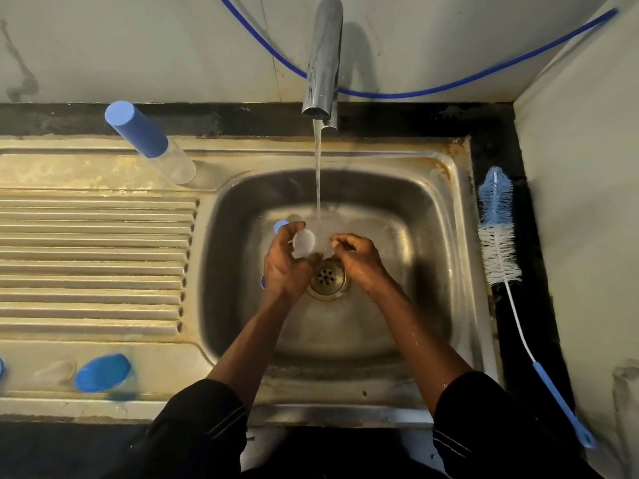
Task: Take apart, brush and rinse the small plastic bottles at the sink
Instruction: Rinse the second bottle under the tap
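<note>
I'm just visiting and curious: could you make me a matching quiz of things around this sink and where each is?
Things:
1 bottle brush
2 capped bottle
3 clear plastic piece
4 loose blue cap

Places:
A in the left hand
B near edge of the drainboard
C dark counter right of the sink
D standing at the far edge of the drainboard

Pairs: 1-C, 2-D, 3-A, 4-B.

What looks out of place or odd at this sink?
Nothing looks spilled or broken. A blue piece seems to lie loose in the sink basin behind the left hand, which grips a clear piece; brown stains mark the rim's back right corner.
</note>
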